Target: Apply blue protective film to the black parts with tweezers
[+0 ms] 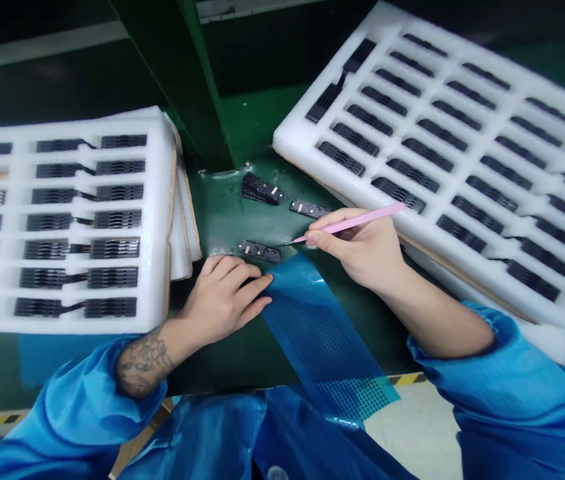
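Black parts (115, 249) sit in foam trays (156, 200); right fingers (330, 243) pinch tweezers (357, 221), left fingers (256, 288) loosely spread.

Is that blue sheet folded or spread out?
Spread out: the blue sheet runs from the left hand past the edge of the table.

Top background near black; left foam tray (156, 227) and right foam tray (298, 141) bright, slightly washed out. Light source out of frame. Soft sheen on green bench (222, 223), glossy highlights on blue film (296, 283). Right tray's outer edge blurry, small black parts (261, 251) soft. Wide-angle stretch toward frame edges.
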Demonstrator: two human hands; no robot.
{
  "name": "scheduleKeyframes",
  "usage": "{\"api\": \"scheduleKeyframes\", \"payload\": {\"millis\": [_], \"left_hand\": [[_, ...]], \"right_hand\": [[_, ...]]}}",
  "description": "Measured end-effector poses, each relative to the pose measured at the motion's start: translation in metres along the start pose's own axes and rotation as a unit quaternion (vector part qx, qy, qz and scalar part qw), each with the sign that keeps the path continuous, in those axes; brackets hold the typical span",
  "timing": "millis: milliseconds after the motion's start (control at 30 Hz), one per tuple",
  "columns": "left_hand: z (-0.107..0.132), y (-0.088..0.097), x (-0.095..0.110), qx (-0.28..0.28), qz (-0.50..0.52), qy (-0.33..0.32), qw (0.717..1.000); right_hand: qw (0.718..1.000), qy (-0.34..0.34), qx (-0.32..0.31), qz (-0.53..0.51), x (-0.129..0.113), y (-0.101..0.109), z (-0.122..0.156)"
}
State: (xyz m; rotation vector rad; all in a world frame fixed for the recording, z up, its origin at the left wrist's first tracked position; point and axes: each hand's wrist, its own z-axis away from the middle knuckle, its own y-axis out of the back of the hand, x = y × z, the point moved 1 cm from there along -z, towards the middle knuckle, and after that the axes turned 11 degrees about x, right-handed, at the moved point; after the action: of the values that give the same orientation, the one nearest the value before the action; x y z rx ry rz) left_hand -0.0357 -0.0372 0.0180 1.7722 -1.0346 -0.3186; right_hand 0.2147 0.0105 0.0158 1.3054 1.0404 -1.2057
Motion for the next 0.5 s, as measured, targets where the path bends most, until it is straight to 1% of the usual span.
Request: {"api": "scheduleKeyframes", "payload": {"millis": [67,167,233,333,367,500], "left_hand": [[0.001,0.001,0.0,-0.008,-0.029,-0.009,1.0],[0.0,0.004,0.001,-0.006,-0.063,-0.007,0.998],[-0.002,0.005,0.001,0.015,-0.073,0.007,0.997],[-0.009,0.003,0.0,0.051,-0.086,0.049,0.994],[-0.012,0.001,-0.002,0.048,-0.088,0.062,0.993],[-0.021,-0.007,-0.009,-0.007,-0.087,0.094,0.992]], "right_hand": [[1.0,0.001,-0.006,-0.005,0.0,-0.001,0.001],[1.0,0.002,-0.005,-0.006,0.0,-0.001,0.002],[1.0,0.005,0.0,-0.008,0.0,-0.001,0.002],[1.0,0.011,0.006,-0.011,-0.001,0.0,0.002],[1.0,0.011,0.008,-0.009,-0.001,0.0,0.002],[1.0,0.002,0.017,-0.012,-0.002,0.0,0.002]]}}
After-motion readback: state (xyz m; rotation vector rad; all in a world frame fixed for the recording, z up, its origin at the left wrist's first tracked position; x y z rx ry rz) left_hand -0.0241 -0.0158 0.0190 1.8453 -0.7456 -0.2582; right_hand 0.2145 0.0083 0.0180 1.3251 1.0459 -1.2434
